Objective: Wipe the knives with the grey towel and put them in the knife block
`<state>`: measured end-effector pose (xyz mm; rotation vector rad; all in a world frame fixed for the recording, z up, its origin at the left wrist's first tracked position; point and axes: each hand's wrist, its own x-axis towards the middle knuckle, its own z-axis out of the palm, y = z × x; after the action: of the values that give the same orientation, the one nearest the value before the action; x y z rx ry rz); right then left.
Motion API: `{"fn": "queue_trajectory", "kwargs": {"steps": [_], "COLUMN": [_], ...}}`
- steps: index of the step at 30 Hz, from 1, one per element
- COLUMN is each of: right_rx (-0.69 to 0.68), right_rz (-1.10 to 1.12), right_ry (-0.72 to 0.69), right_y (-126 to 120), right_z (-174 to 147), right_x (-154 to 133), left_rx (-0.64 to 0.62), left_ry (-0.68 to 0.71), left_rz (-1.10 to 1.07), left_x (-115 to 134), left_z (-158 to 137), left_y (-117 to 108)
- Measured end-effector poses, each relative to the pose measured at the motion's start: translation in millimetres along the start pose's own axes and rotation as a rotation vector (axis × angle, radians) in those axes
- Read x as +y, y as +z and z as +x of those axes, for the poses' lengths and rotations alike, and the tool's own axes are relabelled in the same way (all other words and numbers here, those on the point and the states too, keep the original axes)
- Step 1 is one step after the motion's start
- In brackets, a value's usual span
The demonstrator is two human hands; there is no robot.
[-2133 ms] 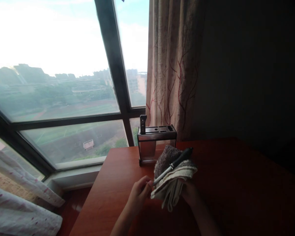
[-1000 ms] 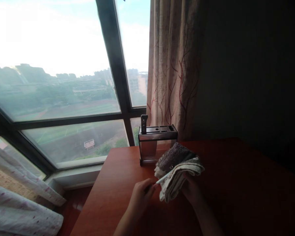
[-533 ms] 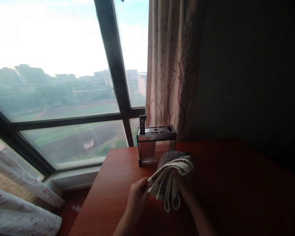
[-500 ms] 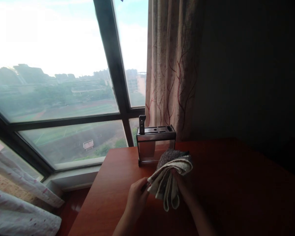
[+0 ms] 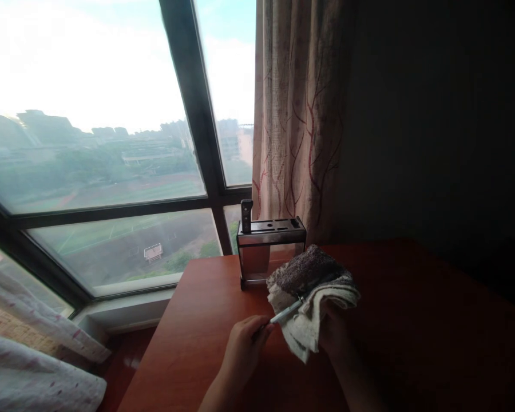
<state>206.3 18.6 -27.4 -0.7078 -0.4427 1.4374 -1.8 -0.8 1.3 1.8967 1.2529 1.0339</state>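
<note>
My left hand (image 5: 245, 341) is closed around the dark handle of a knife (image 5: 285, 312), its narrow pale blade pointing up and right. The blade's far end meets a grey-and-cream towel (image 5: 311, 280), and part of it is hidden there. My right hand (image 5: 333, 331) grips the towel from behind and below, its fingers mostly covered by the folds and in shadow. Just beyond the towel stands a knife block (image 5: 271, 232) with a metal slotted top and see-through sides. Another knife (image 5: 246, 216) sits upright in its left slot, dark riveted handle showing.
A reddish-brown wooden table (image 5: 197, 320) lies under both hands. Large windows (image 5: 111, 160) rise at the left and behind it. A patterned curtain (image 5: 298, 114) hangs behind the knife block, and a pale curtain (image 5: 38, 366) at lower left. The right side is very dark.
The towel has opened out and shifted right, away from my left hand, baring the knife's blade. My right hand has moved slightly right with it.
</note>
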Motion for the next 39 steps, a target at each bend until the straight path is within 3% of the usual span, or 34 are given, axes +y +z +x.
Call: {"fn": "queue_trajectory", "kwargs": {"steps": [6,10,16,21,24,30,36,39], "right_rx": [0.185,0.207,0.113,0.012,0.026,0.126,0.241,0.265], "right_rz": [-0.219,-0.248,-0.056,0.047,0.043,-0.039,-0.193,-0.250], "right_ry": [-0.122,-0.181,-0.046,0.073,0.076,-0.022,-0.177,-0.211], "right_y": [21,21,11,5,7,22,42,45], "right_z": [5,7,-2,-6,-6,-2,-2,-5], "right_x": [6,7,3,1,0,-4,-9,-10], "left_rx": [0.143,0.187,0.044,-0.282,-0.343,-0.133,0.256,0.329], "left_ry": [0.008,0.025,-0.004,-0.187,-0.243,-0.104,0.093,0.150], "left_rz": [0.215,0.194,0.093,-0.272,-0.362,-0.103,0.368,0.382], "left_x": [-10,-12,-5,-4,-4,-9,-19,-22], "left_z": [-4,-6,-5,-4,-4,-2,-6,-6], "left_y": [3,2,2,9,10,12,8,5]}}
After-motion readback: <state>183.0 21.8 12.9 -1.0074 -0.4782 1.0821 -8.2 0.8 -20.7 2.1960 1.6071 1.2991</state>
